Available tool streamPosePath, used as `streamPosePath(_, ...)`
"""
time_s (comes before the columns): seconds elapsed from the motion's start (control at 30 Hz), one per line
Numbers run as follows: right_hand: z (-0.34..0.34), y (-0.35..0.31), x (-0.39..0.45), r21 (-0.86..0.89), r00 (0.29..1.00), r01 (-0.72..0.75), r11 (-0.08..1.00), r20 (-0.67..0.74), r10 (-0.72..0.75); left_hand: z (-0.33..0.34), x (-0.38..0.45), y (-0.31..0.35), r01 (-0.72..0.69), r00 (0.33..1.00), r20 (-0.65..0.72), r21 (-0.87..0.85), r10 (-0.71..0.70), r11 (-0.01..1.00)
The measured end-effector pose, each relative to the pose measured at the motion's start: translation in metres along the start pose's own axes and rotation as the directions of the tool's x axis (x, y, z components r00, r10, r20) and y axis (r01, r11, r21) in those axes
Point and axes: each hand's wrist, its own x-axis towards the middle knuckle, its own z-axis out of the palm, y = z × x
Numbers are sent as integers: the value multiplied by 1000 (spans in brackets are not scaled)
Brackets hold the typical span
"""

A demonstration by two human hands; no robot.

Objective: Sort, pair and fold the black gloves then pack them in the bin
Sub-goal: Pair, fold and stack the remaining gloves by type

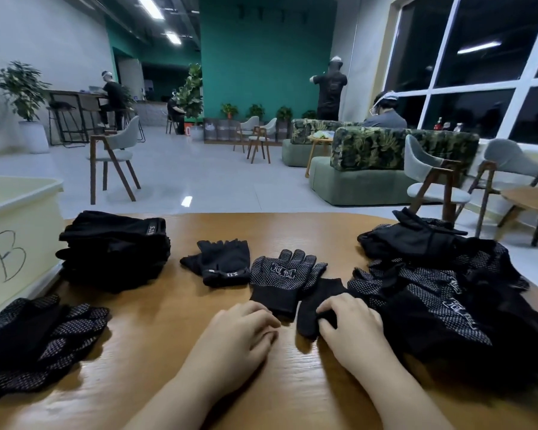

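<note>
Sorted by type, apparently: dotted glove (pixel 281 276) flat at 12 o'clock of the hands, fingerless glove (pixel 221 262) at 11, unsorted heap (pixel 441 287) at 2, bin (pixel 19 231) at 9. Right hand (pixel 350 321) curled, pinching plain black glove (pixel 316 305), likely the dotted one's mate. Left hand (pixel 246 330) loosely curled, empty, knuckles up on table (pixel 168 352)

A brown wood-grain table (pixel 156 352) occupies the foreground. Beyond it lies a pale glossy tiled floor (pixel 180 169). A grey-cushioned wooden chair (pixel 114 156) stands at centre left. A green sofa with leaf-patterned backrest (pixel 382 164) sits at right, near a large white-framed window (pixel 479 72). A teal wall (pixel 264 57) closes the far end. A potted leafy plant in a white planter (pixel 25 100) stands at far left. Four people are visible in the background.
</note>
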Motion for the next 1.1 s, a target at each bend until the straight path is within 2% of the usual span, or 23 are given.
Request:
streamPosePath(0.13,2,-1,-1,48,985,-34,998,-165,41,0,-1,-1,0,1000,-10,-19,0,1000)
streamPosePath(0.27,2,2,-3,139,886,87,987,-463,-13,-3,-2,1,19,1000,3,-42,-19,999)
streamPosePath(0.37,-1,2,-4,167,841,205,965,-534,-86,-5,-1,6,2,999,36,11,-2,1000)
streamPosePath(0.47,-2,1,-3,192,803,270,943,-585,-111,-6,0,9,-10,990,142,101,-4,995)
streamPosePath(0.57,0,0,-1,314,767,308,898,-640,-39,-3,4,10,-39,975,224,146,5,989)
streamPosePath(0.63,0,-1,-1,424,759,349,836,-650,13,1,11,10,-51,968,249,172,7,984)
streamPosePath(0.7,0,-3,-2,464,758,401,790,-652,-1,4,17,12,-54,974,226,163,16,985)
streamPosePath(0.77,-1,-3,-3,499,771,430,752,-636,-20,5,19,13,36,988,152,-11,-34,999)
streamPosePath(0.83,-2,-2,-4,545,798,434,718,-602,-25,5,16,12,123,992,40,-298,-116,947)
streamPosePath(0.93,-3,-6,-6,640,848,420,644,-529,-27,4,10,9,44,984,-128,-500,-123,865)
streamPosePath(1.03,-4,-13,-10,762,916,377,526,-392,-89,5,7,7,-94,955,-288,-539,-78,837)
streamPosePath(1.1,-4,-15,-11,785,938,344,514,-313,-150,0,6,6,-124,940,-330,-574,-90,809)
